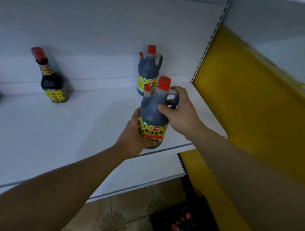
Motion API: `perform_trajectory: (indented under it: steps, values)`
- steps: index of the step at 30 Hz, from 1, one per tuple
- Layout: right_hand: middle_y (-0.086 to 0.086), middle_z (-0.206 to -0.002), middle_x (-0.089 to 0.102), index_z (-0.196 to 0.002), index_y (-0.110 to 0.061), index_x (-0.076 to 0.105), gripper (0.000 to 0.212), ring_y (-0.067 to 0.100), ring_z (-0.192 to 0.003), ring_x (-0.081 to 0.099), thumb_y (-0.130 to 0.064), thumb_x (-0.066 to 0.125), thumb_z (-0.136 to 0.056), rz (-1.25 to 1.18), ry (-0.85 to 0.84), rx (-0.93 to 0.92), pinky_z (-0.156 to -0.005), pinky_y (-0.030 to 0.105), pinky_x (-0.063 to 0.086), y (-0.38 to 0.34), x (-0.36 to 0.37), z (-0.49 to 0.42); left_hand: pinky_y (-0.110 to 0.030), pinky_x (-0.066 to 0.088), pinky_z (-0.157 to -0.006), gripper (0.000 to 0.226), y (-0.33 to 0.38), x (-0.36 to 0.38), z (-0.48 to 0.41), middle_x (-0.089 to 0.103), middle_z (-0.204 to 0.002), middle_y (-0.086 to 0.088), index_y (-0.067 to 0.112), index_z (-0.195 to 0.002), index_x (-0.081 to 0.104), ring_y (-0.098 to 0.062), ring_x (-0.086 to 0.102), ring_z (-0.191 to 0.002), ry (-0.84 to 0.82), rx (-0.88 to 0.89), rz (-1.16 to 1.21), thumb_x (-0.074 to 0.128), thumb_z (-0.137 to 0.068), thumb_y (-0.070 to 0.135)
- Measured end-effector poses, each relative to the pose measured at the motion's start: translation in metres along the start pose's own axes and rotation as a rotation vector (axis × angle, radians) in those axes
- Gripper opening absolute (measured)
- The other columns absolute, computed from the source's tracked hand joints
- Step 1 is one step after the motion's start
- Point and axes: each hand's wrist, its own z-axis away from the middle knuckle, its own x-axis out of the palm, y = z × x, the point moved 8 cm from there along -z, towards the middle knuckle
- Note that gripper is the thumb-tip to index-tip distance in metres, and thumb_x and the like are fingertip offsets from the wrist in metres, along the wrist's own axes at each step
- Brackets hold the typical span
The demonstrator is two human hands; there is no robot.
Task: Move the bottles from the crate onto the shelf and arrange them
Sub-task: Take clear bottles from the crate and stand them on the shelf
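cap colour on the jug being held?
Red-orange cap on the held jug, smaller matching spout cap beside it. Head view.

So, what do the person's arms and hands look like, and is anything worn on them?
Both forearms are bare up to the frame's edge: no sleeves in view. The left hand and right hand wear no gloves, and no rings, watch or bracelet can be seen in this dim, slightly blurred picture.

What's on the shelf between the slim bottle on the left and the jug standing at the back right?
Nothing: in the head view the white shelf is bare between the slim bottle and the back jug. The held jug, in both hands, sits nearer the front.
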Motion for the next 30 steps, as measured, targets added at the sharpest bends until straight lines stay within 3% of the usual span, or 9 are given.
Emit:
perform_trajectory:
  steps: [3, 9, 13, 16, 18, 20, 23, 27, 30]
  values:
    - [-0.018, -0.096, 0.047, -0.129, -0.022, 0.04, 0.049, 0.006, -0.092, 0.052, -0.012, 0.065, -0.088, 0.048, 0.014, -0.058, -0.07, 0.008, 0.044, 0.022, -0.009, -0.021, -0.011, 0.051, -0.065, 0.088, -0.015, 0.02, -0.028, 0.055, -0.114, 0.019, 0.045, -0.118, 0.031, 0.002, 0.06, -0.098, 0.039, 0.018, 0.029, 0.083, -0.064, -0.001]
    - [-0.023, -0.095, 0.045, -0.133, -0.024, 0.038, 0.056, 0.001, -0.086, 0.052, -0.014, 0.067, -0.086, 0.072, 0.015, -0.09, -0.068, 0.006, 0.043, 0.069, -0.027, -0.058, -0.004, 0.047, -0.07, 0.097, -0.045, 0.055, -0.072, 0.054, -0.116, 0.02, 0.043, -0.128, 0.023, 0.017, 0.056, -0.096, 0.097, 0.039, 0.034, 0.085, -0.063, 0.006]
    - [-0.026, -0.098, 0.043, -0.139, -0.025, 0.035, 0.063, -0.003, -0.089, 0.049, -0.015, 0.068, -0.086, 0.029, 0.039, -0.115, -0.07, 0.004, 0.039, 0.083, -0.037, -0.081, -0.009, 0.05, -0.074, 0.093, -0.051, 0.062, -0.103, 0.054, -0.117, 0.024, 0.053, -0.119, 0.026, 0.012, 0.058, -0.1, 0.154, 0.108, 0.013, 0.085, -0.063, 0.007]
    - [-0.007, -0.131, 0.047, -0.148, -0.026, 0.021, 0.081, 0.006, -0.113, 0.049, -0.019, 0.071, -0.085, -0.014, 0.035, -0.119, -0.087, 0.019, 0.043, 0.093, -0.038, -0.101, -0.014, 0.051, -0.081, 0.097, -0.05, 0.063, -0.126, 0.051, -0.123, 0.021, 0.048, -0.127, 0.023, 0.005, 0.056, -0.108, 0.178, 0.159, -0.01, 0.086, -0.063, 0.011]
    - [0.0, -0.142, 0.042, -0.15, -0.024, 0.011, 0.096, 0.01, -0.117, 0.048, -0.023, 0.076, -0.079, 0.018, 0.024, -0.128, -0.093, 0.026, 0.046, 0.101, -0.033, -0.111, -0.018, 0.053, -0.083, 0.1, -0.053, 0.063, -0.143, 0.051, -0.126, 0.016, 0.043, -0.132, 0.022, -0.001, 0.056, -0.112, 0.181, 0.168, -0.046, 0.086, -0.062, 0.012]
    - [0.0, -0.136, 0.048, -0.149, -0.021, 0.011, 0.1, 0.012, -0.115, 0.052, -0.024, 0.078, -0.076, 0.036, 0.041, -0.137, -0.096, 0.032, 0.048, 0.107, -0.028, -0.122, -0.035, 0.052, -0.093, 0.106, -0.059, 0.061, -0.16, 0.048, -0.134, 0.005, 0.039, -0.139, 0.023, -0.012, 0.053, -0.12, 0.178, 0.156, -0.099, 0.088, -0.056, 0.027]
    - [-0.004, -0.12, 0.053, -0.145, -0.017, 0.02, 0.088, 0.013, -0.107, 0.055, -0.025, 0.076, -0.077, 0.027, 0.09, -0.147, -0.093, 0.034, 0.05, 0.111, -0.027, -0.139, -0.032, 0.027, -0.112, 0.123, -0.054, 0.043, -0.169, 0.029, -0.148, -0.005, 0.025, -0.149, 0.015, -0.019, 0.03, -0.137, 0.334, 0.176, -0.436, 0.079, -0.05, 0.06]
    - [-0.007, -0.111, 0.051, -0.139, -0.019, 0.027, 0.078, 0.012, -0.105, 0.054, -0.022, 0.075, -0.078, -0.01, 0.109, -0.154, -0.09, 0.034, 0.049, 0.116, -0.028, -0.159, -0.034, 0.012, -0.116, 0.12, -0.059, 0.002, -0.169, 0.002, -0.158, -0.011, 0.014, -0.151, 0.002, -0.023, 0.003, -0.146, 0.532, 0.127, -0.432, 0.08, -0.066, 0.047]
    - [-0.006, -0.113, 0.052, -0.138, -0.02, 0.027, 0.075, 0.012, -0.104, 0.054, -0.02, 0.074, -0.079, -0.031, 0.13, -0.16, -0.09, 0.032, 0.047, 0.118, -0.03, -0.173, -0.036, 0.016, -0.116, 0.122, -0.065, -0.012, -0.184, -0.004, -0.159, -0.008, 0.015, -0.15, -0.007, -0.021, 0.002, -0.147, 0.551, 0.066, -0.378, 0.079, -0.069, 0.045]
